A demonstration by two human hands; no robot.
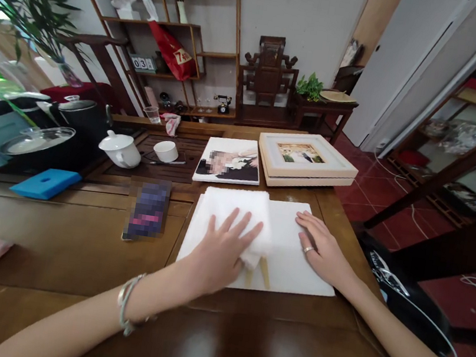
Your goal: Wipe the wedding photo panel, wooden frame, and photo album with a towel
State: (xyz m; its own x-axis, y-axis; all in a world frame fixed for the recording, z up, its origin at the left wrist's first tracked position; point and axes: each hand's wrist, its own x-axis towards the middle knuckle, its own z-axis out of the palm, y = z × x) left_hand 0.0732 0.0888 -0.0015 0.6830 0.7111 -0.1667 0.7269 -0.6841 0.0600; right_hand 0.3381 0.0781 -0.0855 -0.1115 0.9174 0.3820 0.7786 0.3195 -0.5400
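Fingers [241, 227] of the left hand [220, 253] are spread apart and press flat on a white cloth [234, 205], clasping nothing. The right hand [321, 247], with a ring on one finger, lies flat with its fingers slightly apart on the white board [295, 276] just right of the cloth. The cloth is thick, soft-looking and plain. It sits at the centre of the frame and covers the board's left half. Two pale wooden strips [264, 272] stick out from under its near edge beside the left hand. The board's right edge runs close to the right edge of the table [75, 249], with red floor beyond. Just past the board's far edge lie a print [229, 162] and a frame [306, 160]. A blurred phone [148, 210] lies near its left edge. Bare wood stretches across the lower frame below the board. Farther left are a blue block [46, 182] and a teapot [120, 149].
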